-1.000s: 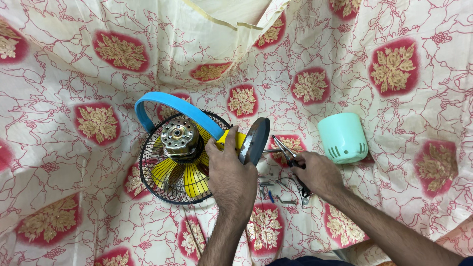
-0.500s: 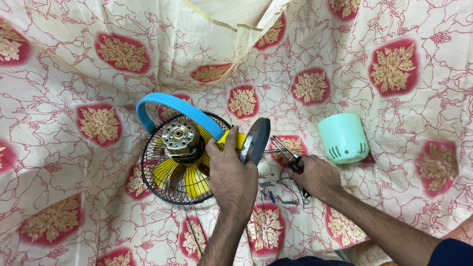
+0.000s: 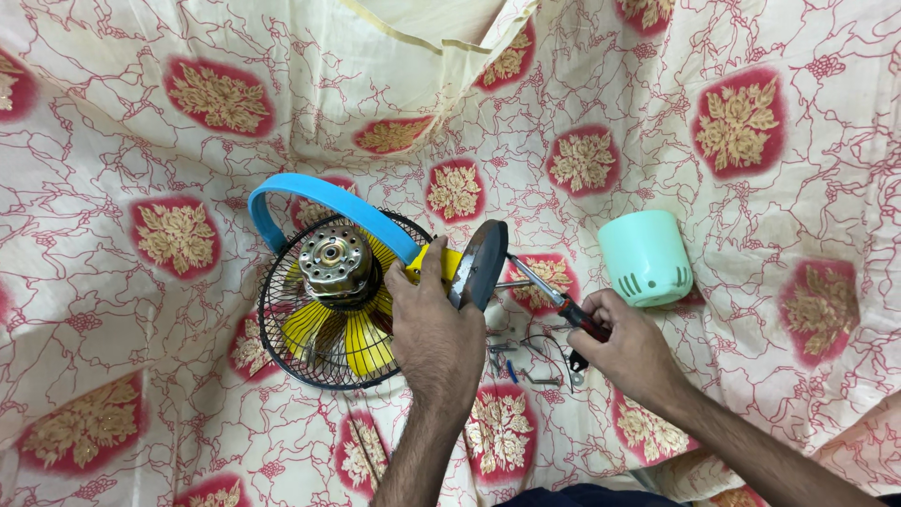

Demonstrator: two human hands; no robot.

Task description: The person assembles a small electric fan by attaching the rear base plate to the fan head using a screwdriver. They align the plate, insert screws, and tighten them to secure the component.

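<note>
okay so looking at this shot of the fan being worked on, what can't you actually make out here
Head view only:
- Pliers: handles hidden inside the right hand; what the tips grip is hidden behind the dark round base.
- Yellow stand under the left hand: mostly covered by it.
- Small screws and wires on the cloth: too small to count or tell apart.
- Mint green cover: inside faces away.

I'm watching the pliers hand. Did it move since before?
Yes. The right hand drew back with the pliers, away from the mint green cover toward the person.
</note>
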